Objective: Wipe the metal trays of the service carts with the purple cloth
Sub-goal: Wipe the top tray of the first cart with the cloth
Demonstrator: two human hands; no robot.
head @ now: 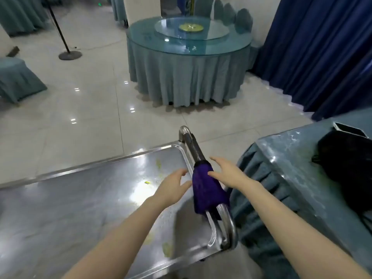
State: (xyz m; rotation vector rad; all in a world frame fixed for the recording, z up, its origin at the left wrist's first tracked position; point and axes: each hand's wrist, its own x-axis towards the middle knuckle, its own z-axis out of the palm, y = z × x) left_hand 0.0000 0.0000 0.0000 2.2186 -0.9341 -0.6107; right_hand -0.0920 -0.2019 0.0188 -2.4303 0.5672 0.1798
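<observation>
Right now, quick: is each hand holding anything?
Left hand: open, holding nothing, beside the purple cloth.
Right hand: open, holding nothing, on the cloth's other side.

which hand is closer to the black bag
Right. The right hand is right of the purple cloth, toward the black bag; the left hand is over the metal tray, farther off.
</observation>
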